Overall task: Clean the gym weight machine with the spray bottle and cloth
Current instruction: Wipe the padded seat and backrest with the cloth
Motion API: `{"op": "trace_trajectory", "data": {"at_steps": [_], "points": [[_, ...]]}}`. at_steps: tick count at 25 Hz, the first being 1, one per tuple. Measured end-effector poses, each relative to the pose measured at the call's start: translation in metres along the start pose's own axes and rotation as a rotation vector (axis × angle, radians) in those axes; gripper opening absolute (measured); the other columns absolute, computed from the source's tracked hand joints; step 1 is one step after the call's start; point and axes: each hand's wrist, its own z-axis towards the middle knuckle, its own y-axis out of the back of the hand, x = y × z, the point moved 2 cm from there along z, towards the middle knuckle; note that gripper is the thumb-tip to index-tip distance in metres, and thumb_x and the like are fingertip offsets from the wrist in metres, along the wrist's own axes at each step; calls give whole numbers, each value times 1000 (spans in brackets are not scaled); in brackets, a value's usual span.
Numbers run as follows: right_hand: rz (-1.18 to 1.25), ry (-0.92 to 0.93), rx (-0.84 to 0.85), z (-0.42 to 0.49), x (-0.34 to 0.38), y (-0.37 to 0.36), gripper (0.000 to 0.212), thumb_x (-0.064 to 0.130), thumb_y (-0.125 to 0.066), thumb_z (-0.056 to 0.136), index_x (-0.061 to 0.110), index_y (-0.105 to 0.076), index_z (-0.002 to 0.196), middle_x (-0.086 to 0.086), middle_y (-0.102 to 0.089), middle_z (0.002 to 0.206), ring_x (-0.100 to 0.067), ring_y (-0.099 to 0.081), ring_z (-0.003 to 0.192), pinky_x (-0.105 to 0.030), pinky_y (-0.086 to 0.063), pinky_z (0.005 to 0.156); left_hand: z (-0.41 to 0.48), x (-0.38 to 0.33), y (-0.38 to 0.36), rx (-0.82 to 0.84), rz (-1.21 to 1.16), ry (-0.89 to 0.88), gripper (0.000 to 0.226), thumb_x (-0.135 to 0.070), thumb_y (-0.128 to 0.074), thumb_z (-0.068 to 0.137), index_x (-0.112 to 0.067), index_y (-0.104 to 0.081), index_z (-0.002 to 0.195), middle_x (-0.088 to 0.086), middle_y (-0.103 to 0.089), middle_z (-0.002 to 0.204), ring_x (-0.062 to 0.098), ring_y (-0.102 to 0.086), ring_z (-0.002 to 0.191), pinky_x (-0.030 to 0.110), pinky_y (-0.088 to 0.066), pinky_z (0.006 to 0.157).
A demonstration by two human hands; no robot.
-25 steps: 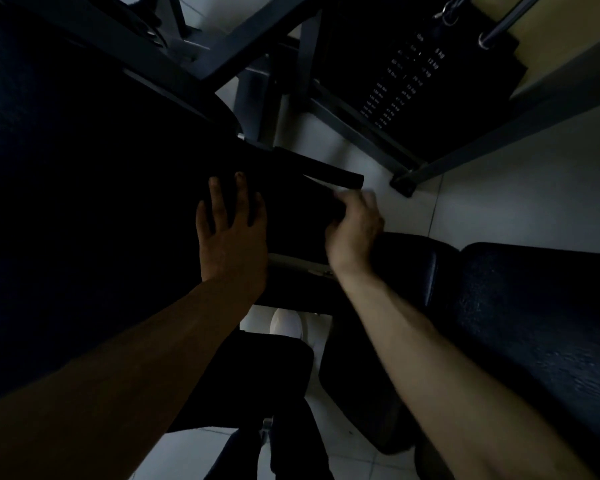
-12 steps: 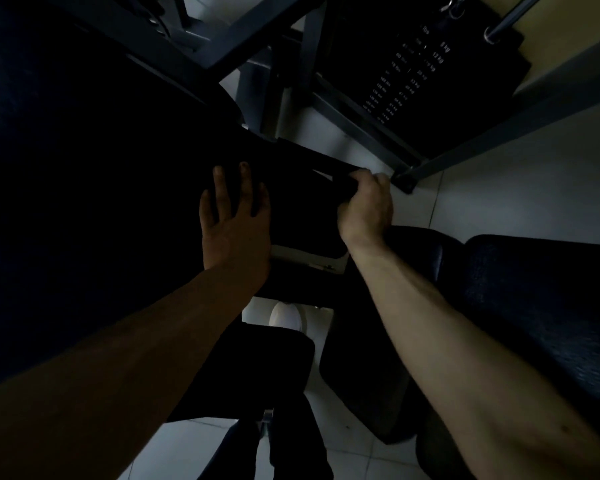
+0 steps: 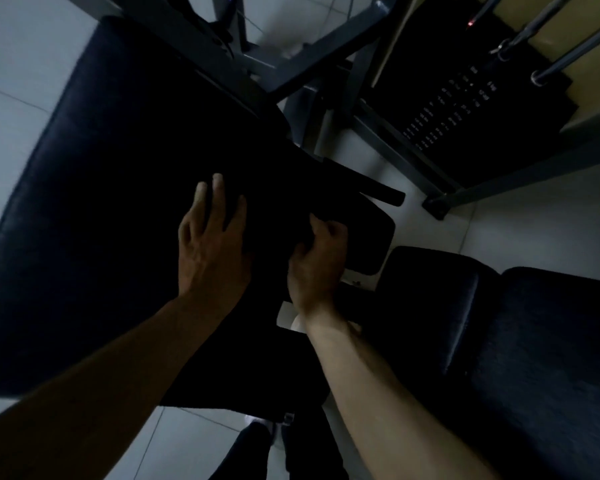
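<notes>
The weight machine fills the view, with a large black back pad [image 3: 94,209] on the left and a smaller black pad [image 3: 368,244] at the middle. My left hand [image 3: 212,244] lies flat on the large pad with its fingers spread. My right hand [image 3: 317,254] rests on the smaller pad, fingers curled around what looks like a dark cloth [image 3: 288,216], which barely stands out from the black padding. A black handle grip [image 3: 381,192] sticks out just beyond the small pad. No spray bottle is in view.
The grey steel frame [image 3: 399,147] runs diagonally behind the pads, with the weight stack [image 3: 454,112] at the upper right. Another black padded bench [image 3: 520,341] stands at the right. The floor is pale tile [image 3: 534,233]. My dark-clothed legs [image 3: 257,445] are below.
My right hand has come off the far end by the handle grip and moved back left onto the small pad. My left hand stays flat on the large pad. The camera tilted.
</notes>
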Motion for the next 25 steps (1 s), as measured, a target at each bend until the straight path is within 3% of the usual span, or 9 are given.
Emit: {"op": "trace_trajectory", "data": {"at_steps": [4,7,9,11,15,18,21,23,25], "points": [[-52,659,267,-18,35,-12,37,29,-51,98,25,-56,135,-12,-57,130,-35,-56,120,-44,-49,100,-34,35,10,-46,-69,109,91,-51,-60,90,-17,-17,162,11,10,170,29,11,157,48,-4,123],[-182,536,128,43,-3,15,34,13,-57,102,13,-64,135,1,-56,127,-27,-57,120,-37,-47,105,-52,50,9,-76,-109,150,101,-49,-69,86,-17,-13,163,11,12,170,28,14,156,48,-1,125],[-122,249,-16,57,-15,23,37,11,-58,100,16,-66,136,-10,-50,135,-30,-54,124,-32,-43,109,-64,59,8,-87,-110,210,108,-41,-77,82,-16,-10,163,11,15,169,29,15,156,50,0,126],[-55,187,-21,23,6,-2,39,12,-56,98,16,-65,136,-14,-50,137,-28,-52,123,-16,-37,101,-74,68,8,-98,-107,280,111,-37,-81,81,-16,-10,163,13,16,169,31,15,156,52,2,126],[-3,597,346,-102,46,-60,29,21,-62,98,22,-62,127,-13,-59,124,-30,-58,111,-37,-51,96,-98,92,8,-141,-92,410,103,-45,-72,89,-15,-7,163,15,16,168,32,16,155,55,4,125],[-153,995,381,-78,55,-64,37,16,-57,95,20,-62,131,-10,-58,119,-29,-58,106,-33,-51,86,-115,116,12,-169,-75,453,112,-42,-81,82,-11,-10,162,19,12,168,36,11,156,61,0,124],[-42,621,148,0,84,-44,29,17,-56,101,10,-66,128,0,-57,114,-20,-58,105,-15,-44,85,-129,134,17,-163,-100,497,121,-40,-87,75,-11,-8,162,20,12,168,39,12,155,60,3,124],[61,329,18,33,97,-42,26,16,-59,102,7,-65,126,-8,-57,121,-27,-60,111,-26,-48,95,-133,142,22,-157,-113,566,124,-37,-88,75,-16,-4,162,16,16,168,35,16,155,58,6,124],[25,363,8,3,107,-58,24,18,-57,101,9,-67,121,-15,-58,120,-34,-61,108,-37,-48,97,-132,157,31,-131,-135,636,125,-35,-88,74,-21,0,162,11,21,168,32,19,154,57,7,124]]}}
